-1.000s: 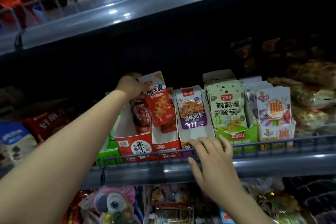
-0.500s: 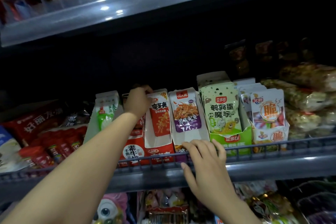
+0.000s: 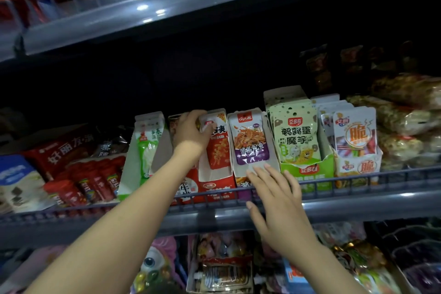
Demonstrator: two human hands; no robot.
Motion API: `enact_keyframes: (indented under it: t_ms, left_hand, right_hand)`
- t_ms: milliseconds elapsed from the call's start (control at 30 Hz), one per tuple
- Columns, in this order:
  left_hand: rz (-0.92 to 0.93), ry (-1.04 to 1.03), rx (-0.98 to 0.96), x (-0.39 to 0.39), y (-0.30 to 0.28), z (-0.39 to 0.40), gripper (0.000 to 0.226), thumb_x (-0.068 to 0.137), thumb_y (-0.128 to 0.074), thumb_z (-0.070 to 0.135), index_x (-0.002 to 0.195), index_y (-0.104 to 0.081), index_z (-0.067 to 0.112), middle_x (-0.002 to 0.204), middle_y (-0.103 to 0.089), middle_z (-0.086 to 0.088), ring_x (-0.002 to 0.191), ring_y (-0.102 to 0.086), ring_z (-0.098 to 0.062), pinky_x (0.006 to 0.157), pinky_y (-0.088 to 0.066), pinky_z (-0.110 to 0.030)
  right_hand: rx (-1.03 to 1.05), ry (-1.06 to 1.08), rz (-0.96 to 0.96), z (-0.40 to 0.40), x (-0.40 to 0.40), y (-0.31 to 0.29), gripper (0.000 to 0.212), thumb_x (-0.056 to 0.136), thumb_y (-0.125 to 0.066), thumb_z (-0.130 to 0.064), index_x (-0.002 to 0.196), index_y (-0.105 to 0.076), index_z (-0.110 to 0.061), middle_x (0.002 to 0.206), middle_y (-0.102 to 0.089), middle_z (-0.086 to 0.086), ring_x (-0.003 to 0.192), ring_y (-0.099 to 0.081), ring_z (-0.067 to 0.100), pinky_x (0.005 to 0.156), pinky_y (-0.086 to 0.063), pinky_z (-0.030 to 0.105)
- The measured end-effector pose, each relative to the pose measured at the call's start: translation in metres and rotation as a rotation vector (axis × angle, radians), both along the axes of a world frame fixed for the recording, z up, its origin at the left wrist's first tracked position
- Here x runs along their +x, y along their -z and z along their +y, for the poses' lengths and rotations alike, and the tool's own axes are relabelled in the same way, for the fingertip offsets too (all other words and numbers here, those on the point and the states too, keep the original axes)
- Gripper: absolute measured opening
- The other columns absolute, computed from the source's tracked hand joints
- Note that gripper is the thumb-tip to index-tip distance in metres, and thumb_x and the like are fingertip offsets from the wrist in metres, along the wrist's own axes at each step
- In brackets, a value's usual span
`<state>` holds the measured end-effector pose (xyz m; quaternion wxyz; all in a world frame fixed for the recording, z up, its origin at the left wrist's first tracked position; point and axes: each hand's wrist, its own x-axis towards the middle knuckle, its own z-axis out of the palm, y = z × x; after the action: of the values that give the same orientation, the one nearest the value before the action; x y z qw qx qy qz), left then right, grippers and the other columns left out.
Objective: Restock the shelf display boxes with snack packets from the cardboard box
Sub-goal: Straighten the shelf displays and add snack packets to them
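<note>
Left grip (image 3: pixel 191 130): pinches red packet (image 3: pixel 216 148) at its top-left corner.
Packet axis: upright, hanging below the grip, in red display box (image 3: pixel 216 185).
Right grip (image 3: pixel 274 196): spread, on shelf rail (image 3: pixel 358 178).

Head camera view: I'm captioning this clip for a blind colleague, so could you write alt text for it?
A person's left hand presses a red snack packet into a display box on a wire-fronted shelf, while the right hand rests open on the shelf rail below a purple packet. Green and white packets fill boxes to the right.
</note>
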<state>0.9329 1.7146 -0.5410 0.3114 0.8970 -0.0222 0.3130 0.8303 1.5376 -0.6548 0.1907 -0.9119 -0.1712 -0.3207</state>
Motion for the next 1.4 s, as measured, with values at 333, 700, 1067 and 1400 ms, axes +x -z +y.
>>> enact_keyframes:
  t_ms: [333,700,1067,1400]
  left_hand:
    - [-0.112,0.180,-0.184,-0.141,0.048,-0.027,0.022,0.091,-0.058,0.024,0.113,-0.059,0.027,0.114,-0.053,0.014,0.109,-0.046,0.003,0.101,-0.038,-0.025]
    - [0.191,0.095,-0.413,-0.237,0.225,-0.048,0.012,0.089,-0.058,0.023,0.099,-0.063,0.026,0.102,-0.056,0.012,0.099,-0.053,-0.003,0.096,-0.042,-0.039]
    - [0.880,0.046,-0.398,-0.283,0.400,-0.036,0.016,0.088,-0.062,0.023,0.100,-0.066,0.014,0.104,-0.064,-0.005,0.098,-0.061,-0.020,0.085,-0.048,-0.029]
    - [1.290,0.035,-0.461,-0.293,0.463,-0.030,0.033,0.091,-0.061,0.023,0.119,-0.061,0.006,0.123,-0.061,-0.009,0.111,-0.057,-0.023,0.088,-0.041,-0.022]
  right_hand:
    - [0.230,-0.096,0.010,-0.005,-0.056,0.020,0.046,0.088,-0.038,-0.037,0.125,-0.056,-0.017,0.124,-0.058,-0.003,0.119,-0.044,0.013,0.104,-0.028,0.028]
    - [0.173,-0.059,0.378,-0.017,-0.138,0.128,0.032,0.091,-0.055,-0.023,0.122,-0.058,-0.015,0.115,-0.061,0.002,0.110,-0.054,0.020,0.088,-0.043,0.028]
    - [0.136,0.076,0.918,-0.024,-0.193,0.283,0.034,0.095,-0.046,-0.034,0.122,-0.058,-0.016,0.116,-0.063,0.005,0.107,-0.056,0.021,0.091,-0.043,0.033]
    - [0.216,0.069,1.331,-0.036,-0.200,0.350,0.035,0.095,-0.051,-0.024,0.129,-0.055,-0.019,0.125,-0.060,0.004,0.107,-0.057,0.016,0.089,-0.043,0.023]
